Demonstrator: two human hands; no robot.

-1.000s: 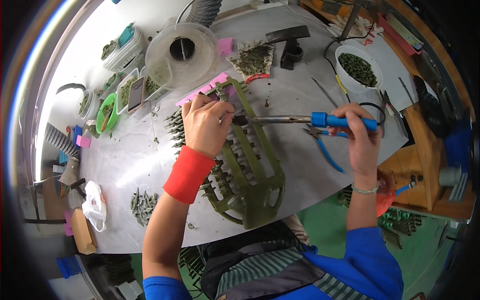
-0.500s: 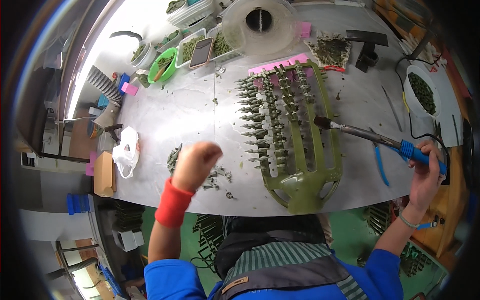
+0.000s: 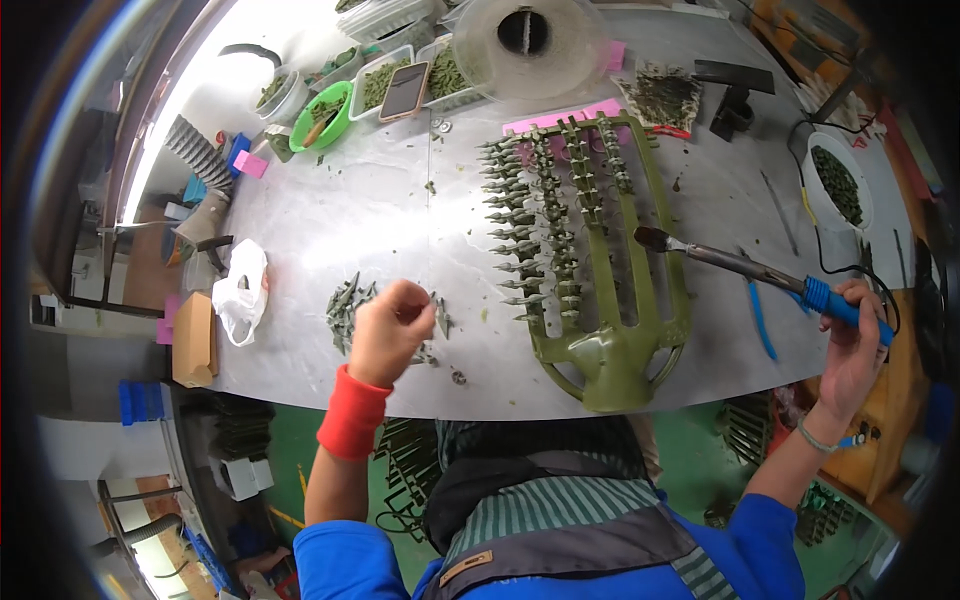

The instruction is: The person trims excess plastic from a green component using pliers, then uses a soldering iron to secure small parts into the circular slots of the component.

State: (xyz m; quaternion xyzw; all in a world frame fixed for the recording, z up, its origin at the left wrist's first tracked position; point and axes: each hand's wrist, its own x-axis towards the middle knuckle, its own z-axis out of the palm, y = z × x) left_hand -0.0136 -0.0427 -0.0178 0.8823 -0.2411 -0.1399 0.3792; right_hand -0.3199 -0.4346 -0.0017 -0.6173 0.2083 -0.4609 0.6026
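My right hand [image 3: 853,325] is wrapped round the blue handle of a soldering iron [image 3: 745,267]. Its metal shaft points left, and the flat brown tip is above the right side of an olive-green moulded rack [image 3: 610,360]. Several small pointed grey-green pieces [image 3: 515,235] line the rack's left bars in rows. My left hand [image 3: 390,330], with a red wristband, is closed with its fingers pinched together. It hovers over a loose heap of grey-green pointed pieces [image 3: 345,310]. A small pointed piece shows beside the fingertips; whether they grip it I cannot tell.
Blue-handled pliers [image 3: 760,320] lie right of the rack. Beyond it stand a clear round container [image 3: 530,60] and a dark-stained cloth [image 3: 660,95]. A phone [image 3: 405,92], a green bowl [image 3: 340,130] and tubs are at the back. A white plastic bag [image 3: 241,300] lies left.
My left hand has come slightly lower, with the fingers still pinched. The soldering iron stays in my right hand, almost unmoved. The whole view has shifted a little.
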